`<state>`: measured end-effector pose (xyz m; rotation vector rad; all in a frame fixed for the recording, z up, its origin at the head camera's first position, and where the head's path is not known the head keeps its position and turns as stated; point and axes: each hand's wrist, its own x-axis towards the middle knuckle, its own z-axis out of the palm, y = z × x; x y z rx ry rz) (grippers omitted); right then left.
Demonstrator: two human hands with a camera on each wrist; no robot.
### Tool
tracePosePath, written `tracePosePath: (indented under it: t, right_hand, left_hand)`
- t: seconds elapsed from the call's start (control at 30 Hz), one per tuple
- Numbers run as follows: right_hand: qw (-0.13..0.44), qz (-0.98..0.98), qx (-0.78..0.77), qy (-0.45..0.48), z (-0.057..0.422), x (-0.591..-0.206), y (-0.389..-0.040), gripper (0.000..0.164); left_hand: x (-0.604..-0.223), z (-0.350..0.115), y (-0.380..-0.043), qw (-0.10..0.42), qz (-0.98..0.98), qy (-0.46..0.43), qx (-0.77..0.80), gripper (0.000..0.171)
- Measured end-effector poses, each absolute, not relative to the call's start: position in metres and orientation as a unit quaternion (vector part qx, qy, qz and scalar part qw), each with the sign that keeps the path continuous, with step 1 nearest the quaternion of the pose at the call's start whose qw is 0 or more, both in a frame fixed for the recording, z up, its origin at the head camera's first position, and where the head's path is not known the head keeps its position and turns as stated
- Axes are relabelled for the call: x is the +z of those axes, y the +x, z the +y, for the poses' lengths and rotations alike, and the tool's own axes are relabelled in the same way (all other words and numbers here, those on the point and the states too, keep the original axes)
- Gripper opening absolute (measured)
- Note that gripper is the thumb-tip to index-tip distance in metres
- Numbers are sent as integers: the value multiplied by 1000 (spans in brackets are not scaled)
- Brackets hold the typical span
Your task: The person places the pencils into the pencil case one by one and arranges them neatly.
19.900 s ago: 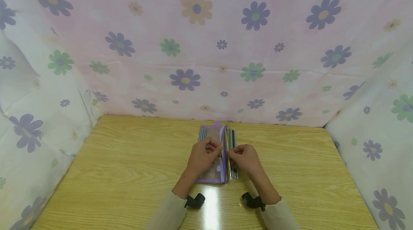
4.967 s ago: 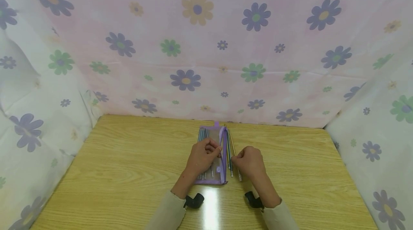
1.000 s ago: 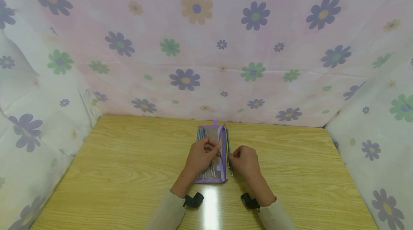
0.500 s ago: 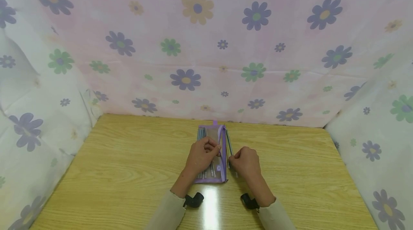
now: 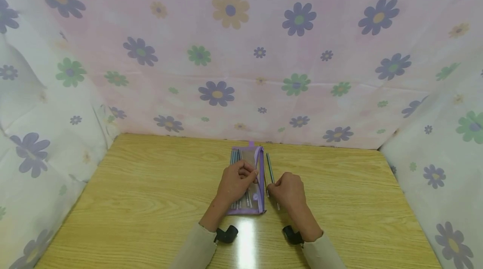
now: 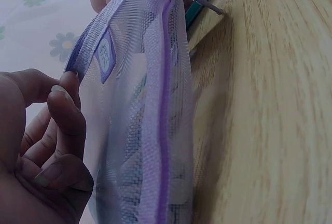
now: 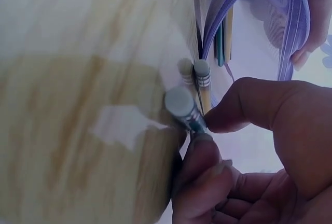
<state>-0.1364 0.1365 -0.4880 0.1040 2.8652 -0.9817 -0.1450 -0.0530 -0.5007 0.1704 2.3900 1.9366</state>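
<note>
A purple mesh zip pouch (image 5: pixel 250 155) lies at the far middle of the table with several pencils (image 5: pixel 235 156) inside. My left hand (image 5: pixel 235 183) pinches the zipper edge of its open side, lifted in the left wrist view. Just right of the pouch, my right hand (image 5: pixel 289 190) pinches a green pencil (image 5: pixel 269 162) between thumb and finger near its eraser end. The white eraser (image 7: pixel 179 101) of that pencil points toward the right wrist camera. A yellow pencil (image 5: pixel 266 185) lies between it and the pouch, its eraser end (image 7: pixel 203 68) beside the mesh.
The wood-grain table (image 5: pixel 158 185) stretches out on both sides of the hands. Flowered cloth (image 5: pixel 241 59) hangs behind and at both sides of it. Black wrist mounts (image 5: pixel 227 234) sit on both wrists.
Within the last second my right hand has drawn the green pencil away from the yellow one, to the right. Over the longer span, fewer pencils lie beside the pouch and more show inside.
</note>
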Motion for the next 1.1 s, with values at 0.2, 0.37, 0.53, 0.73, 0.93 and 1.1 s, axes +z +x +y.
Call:
tracePosePath:
  t: [0.2, 0.37, 0.53, 0.73, 0.93, 1.1]
  right_hand:
    - [69, 938, -338, 33, 138, -486, -137, 35]
    - [76, 934, -347, 30, 140, -485, -137, 32]
    - [82, 933, -349, 33, 141, -484, -138, 33]
    - [91, 929, -358, 39, 141, -481, -138, 34]
    - [87, 926, -366, 28, 141, -477, -137, 36]
    - [78, 926, -370, 18, 139, -472, -134, 31]
  left_hand:
    - [-500, -54, -144, 30, 772, 57, 633, 9]
    - [-503, -56, -144, 29, 760, 64, 646, 10]
    - [-503, -57, -144, 31, 756, 67, 651, 10]
    - [-503, -56, -144, 31, 760, 67, 646, 11]
    - [-502, -56, -144, 30, 759, 67, 647, 10]
    - [-502, -56, -144, 29, 757, 70, 648, 10]
